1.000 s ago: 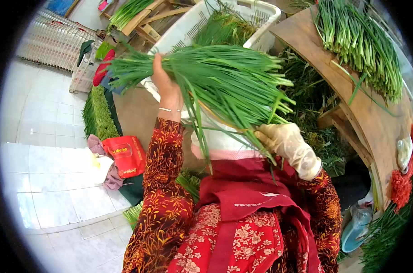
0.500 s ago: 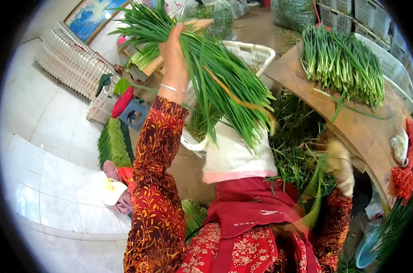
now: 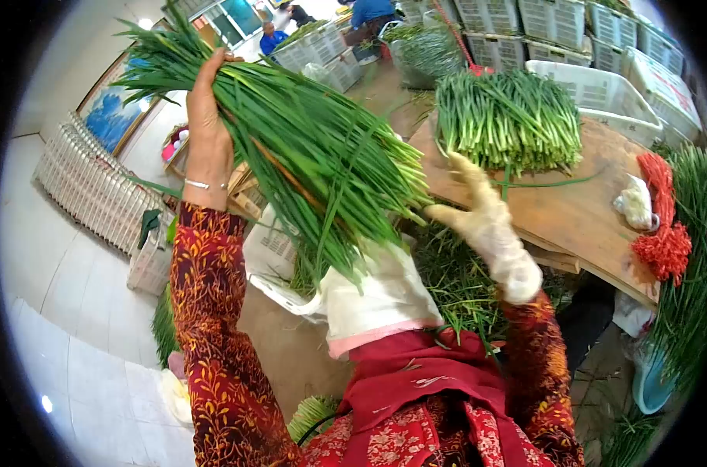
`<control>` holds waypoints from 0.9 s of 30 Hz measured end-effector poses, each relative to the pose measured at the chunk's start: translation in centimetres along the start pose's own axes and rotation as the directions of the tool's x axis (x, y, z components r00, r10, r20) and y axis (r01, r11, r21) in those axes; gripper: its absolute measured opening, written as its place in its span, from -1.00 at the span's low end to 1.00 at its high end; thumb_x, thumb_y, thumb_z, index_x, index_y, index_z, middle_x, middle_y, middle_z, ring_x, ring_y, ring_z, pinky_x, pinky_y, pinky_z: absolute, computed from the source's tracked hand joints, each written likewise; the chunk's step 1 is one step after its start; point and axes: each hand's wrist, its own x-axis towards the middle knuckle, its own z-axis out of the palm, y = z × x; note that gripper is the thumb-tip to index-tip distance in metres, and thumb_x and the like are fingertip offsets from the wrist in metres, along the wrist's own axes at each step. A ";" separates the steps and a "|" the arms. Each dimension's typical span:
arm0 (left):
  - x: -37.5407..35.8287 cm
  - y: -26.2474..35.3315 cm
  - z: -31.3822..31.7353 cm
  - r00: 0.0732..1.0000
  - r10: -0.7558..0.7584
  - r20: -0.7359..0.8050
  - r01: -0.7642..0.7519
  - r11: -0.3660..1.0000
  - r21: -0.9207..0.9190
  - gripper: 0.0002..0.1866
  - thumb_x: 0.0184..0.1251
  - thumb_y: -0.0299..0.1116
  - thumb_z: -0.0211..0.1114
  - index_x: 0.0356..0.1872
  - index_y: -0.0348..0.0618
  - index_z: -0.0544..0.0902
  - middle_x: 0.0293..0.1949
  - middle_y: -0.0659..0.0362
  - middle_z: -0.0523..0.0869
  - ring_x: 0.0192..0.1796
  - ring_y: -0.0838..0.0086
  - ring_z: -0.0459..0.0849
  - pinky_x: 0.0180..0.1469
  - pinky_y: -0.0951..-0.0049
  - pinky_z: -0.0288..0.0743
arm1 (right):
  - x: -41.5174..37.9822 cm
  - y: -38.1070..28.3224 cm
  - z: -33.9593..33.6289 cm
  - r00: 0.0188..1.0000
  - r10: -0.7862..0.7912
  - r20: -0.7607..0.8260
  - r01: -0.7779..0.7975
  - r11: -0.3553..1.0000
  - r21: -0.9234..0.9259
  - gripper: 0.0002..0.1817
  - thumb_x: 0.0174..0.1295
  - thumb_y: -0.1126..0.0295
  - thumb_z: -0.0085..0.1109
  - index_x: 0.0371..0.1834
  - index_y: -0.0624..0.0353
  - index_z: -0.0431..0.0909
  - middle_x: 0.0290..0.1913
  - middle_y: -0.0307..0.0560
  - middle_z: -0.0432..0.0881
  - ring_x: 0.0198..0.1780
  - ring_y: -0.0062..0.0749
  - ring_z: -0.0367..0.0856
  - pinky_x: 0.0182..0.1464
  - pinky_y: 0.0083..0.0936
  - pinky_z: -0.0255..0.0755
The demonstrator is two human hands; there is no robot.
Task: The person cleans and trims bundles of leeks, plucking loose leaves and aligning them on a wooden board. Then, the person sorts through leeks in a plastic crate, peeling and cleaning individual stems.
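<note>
My left hand [image 3: 208, 124], bare with a bracelet at the wrist, is closed round the leafy part of a large bunch of garlic chives [image 3: 314, 148]. The bunch slants down to the right, its pale stem ends over a white cloth [image 3: 381, 292] on my lap. A brownish leaf runs among the green ones. My right hand [image 3: 490, 222], in a pale glove, is raised beside those stem ends with its fingers spread and nothing in them. Just beyond it, a neat pile of chives [image 3: 509, 121] lies on a wooden board [image 3: 595, 202].
Red ties [image 3: 661, 226] and a small white bundle [image 3: 636, 204] lie at the board's right side. Loose leaves [image 3: 462, 272] are heaped below its near edge. White crates [image 3: 556, 23] stand stacked behind, and other people [image 3: 369, 15] are at the back.
My right hand has risen from low beside the loose leaves to the bunch's stem ends, fingers spread. The view has turned right; my left hand keeps its hold.
</note>
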 end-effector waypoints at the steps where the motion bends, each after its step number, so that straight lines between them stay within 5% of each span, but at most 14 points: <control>1: 0.0 0.2 0.8 1.000 0.004 0.010 -0.004 1.000 -0.008 -0.82 0.14 -0.29 0.27 -0.38 -0.19 0.56 -0.42 0.16 0.62 -0.39 0.49 0.62 -0.30 0.49 0.54 | -0.4 -0.9 0.7 0.997 0.061 0.051 -0.062 0.998 0.019 -0.21 -0.08 0.12 0.34 0.25 -0.02 0.19 0.14 -0.01 0.41 0.11 -0.21 0.43 0.11 -0.37 0.33; 2: -0.1 0.4 1.4 1.000 0.012 0.004 -0.012 1.000 0.001 -0.82 0.14 -0.28 0.27 -0.39 -0.18 0.56 -0.42 0.17 0.62 -0.39 0.49 0.61 -0.30 0.49 0.54 | -0.7 -0.1 2.0 0.994 -0.103 0.047 0.109 0.981 -0.159 -0.25 -0.06 0.15 0.33 0.23 0.03 0.22 0.16 0.05 0.38 0.04 -0.18 0.50 0.02 -0.38 0.42; 4: 0.2 0.2 1.9 1.000 -0.003 0.007 0.003 1.000 0.011 -0.81 0.14 -0.26 0.26 -0.39 -0.17 0.58 -0.42 0.20 0.63 -0.39 0.51 0.61 -0.30 0.52 0.52 | -2.0 1.7 2.9 0.929 0.255 0.267 -0.139 0.912 -0.386 -0.51 0.20 -0.06 -0.11 0.00 0.07 0.38 -0.13 0.13 0.55 -0.17 0.00 0.56 -0.12 -0.22 0.41; 6: -0.4 0.6 3.0 0.996 0.068 -0.050 -0.060 0.988 0.145 -0.80 0.13 -0.25 0.27 -0.41 -0.19 0.60 -0.45 0.21 0.64 -0.42 0.53 0.61 -0.31 0.54 0.51 | -4.6 4.8 3.9 0.869 0.353 0.347 -0.210 0.898 -0.387 -0.57 0.26 0.03 -0.20 -0.10 0.12 0.48 -0.26 0.09 0.61 -0.20 -0.01 0.58 -0.13 -0.25 0.41; 7: 0.0 0.4 2.9 0.995 0.090 -0.042 -0.084 0.988 0.130 -0.80 0.13 -0.25 0.27 -0.42 -0.19 0.60 -0.46 0.21 0.64 -0.43 0.53 0.62 -0.32 0.55 0.51 | -6.1 6.3 4.1 0.811 0.415 0.413 -0.219 0.869 -0.445 -0.55 0.27 0.02 -0.26 -0.11 0.11 0.50 -0.15 0.06 0.59 -0.15 -0.06 0.57 -0.09 -0.28 0.42; 9: 0.8 0.5 2.4 0.997 0.078 -0.013 -0.078 0.996 0.035 -0.83 0.09 -0.32 0.31 -0.41 -0.22 0.59 -0.46 0.16 0.65 -0.43 0.49 0.64 -0.36 0.52 0.54 | -11.4 15.6 5.0 0.706 0.381 0.597 0.124 0.764 -0.634 -0.55 0.30 0.04 -0.27 -0.21 0.16 0.53 -0.27 0.11 0.60 -0.15 -0.06 0.56 -0.18 -0.26 0.44; 13: 2.2 -0.3 1.8 0.999 0.046 0.020 -0.044 0.995 -0.084 -0.82 0.07 -0.35 0.32 -0.39 -0.25 0.58 -0.44 0.12 0.64 -0.43 0.48 0.63 -0.36 0.49 0.55 | -10.3 11.0 -0.2 0.631 0.328 0.704 -0.018 0.912 -0.409 -0.53 0.26 -0.04 -0.13 -0.12 0.14 0.52 -0.33 -0.06 0.63 -0.19 -0.26 0.57 -0.15 -0.42 0.44; 14: 1.8 -0.4 2.6 0.997 0.079 -0.019 -0.080 0.996 -0.032 -0.82 0.06 -0.36 0.33 -0.41 -0.25 0.58 -0.46 0.14 0.63 -0.44 0.50 0.61 -0.37 0.50 0.54 | -9.2 8.8 0.0 0.782 0.383 0.492 -0.352 0.922 -0.159 -0.60 0.22 0.04 0.04 -0.09 0.12 0.51 -0.40 -0.19 0.59 -0.34 -0.49 0.51 -0.25 -0.57 0.42; 15: 1.1 -0.5 3.6 0.992 0.074 -0.099 -0.071 0.997 0.038 -0.84 0.06 -0.38 0.33 -0.42 -0.25 0.58 -0.48 0.17 0.62 -0.46 0.51 0.60 -0.40 0.51 0.52 | -7.1 5.3 -0.3 0.881 0.244 0.406 -0.260 0.965 -0.014 -0.63 0.21 0.11 0.03 -0.09 0.17 0.52 -0.20 0.01 0.62 -0.19 -0.23 0.59 -0.12 -0.47 0.45; 17: 2.3 -1.5 3.4 0.988 0.113 -0.102 -0.109 0.993 0.039 -0.84 0.04 -0.38 0.34 -0.44 -0.25 0.58 -0.49 0.18 0.62 -0.46 0.51 0.60 -0.41 0.50 0.51 | -4.3 -1.2 -1.0 0.944 0.148 0.295 -0.255 0.894 0.369 -0.67 0.20 0.22 0.08 -0.09 0.23 0.50 -0.29 -0.11 0.61 -0.31 -0.53 0.52 -0.20 -0.60 0.42; 19: 2.0 -2.1 4.1 0.990 0.113 -0.084 -0.111 0.994 0.021 -0.86 0.08 -0.40 0.31 -0.43 -0.24 0.57 -0.51 0.19 0.60 -0.50 0.50 0.60 -0.45 0.52 0.54 | -2.4 -4.9 -0.3 0.974 -0.009 0.226 -0.095 0.891 0.445 -0.69 0.17 0.29 0.12 -0.07 0.19 0.49 -0.25 -0.10 0.61 -0.27 -0.48 0.57 -0.19 -0.57 0.42; 21: 1.8 -2.4 4.6 0.989 0.128 -0.077 -0.126 0.992 0.024 -0.88 0.09 -0.42 0.30 -0.44 -0.24 0.57 -0.52 0.19 0.60 -0.50 0.50 0.60 -0.45 0.52 0.54 | -0.8 -6.2 1.2 0.983 -0.156 0.092 0.140 0.977 0.163 -0.72 0.13 0.27 0.15 -0.12 0.12 0.52 -0.25 -0.10 0.59 -0.27 -0.29 0.59 -0.21 -0.46 0.43; 25: 2.0 -3.4 4.8 0.994 0.107 -0.038 -0.108 0.994 -0.028 -0.89 0.09 -0.43 0.30 -0.41 -0.25 0.58 -0.51 0.19 0.60 -0.49 0.51 0.60 -0.45 0.52 0.54 | 1.6 -5.9 3.2 0.994 -0.103 0.039 0.107 0.987 -0.120 -0.75 0.08 0.24 0.18 -0.20 0.06 0.55 -0.25 -0.10 0.56 -0.27 -0.16 0.56 -0.24 -0.34 0.42; 27: 1.3 -3.6 5.4 0.995 0.090 -0.031 -0.091 0.995 -0.027 -0.87 0.09 -0.43 0.29 -0.38 -0.26 0.58 -0.50 0.19 0.60 -0.48 0.51 0.61 -0.46 0.52 0.54 | 2.4 -5.1 4.1 0.968 -0.236 -0.084 0.210 0.948 -0.239 -0.75 0.06 0.22 0.19 -0.23 0.06 0.55 -0.23 -0.11 0.57 -0.27 -0.18 0.57 -0.26 -0.33 0.41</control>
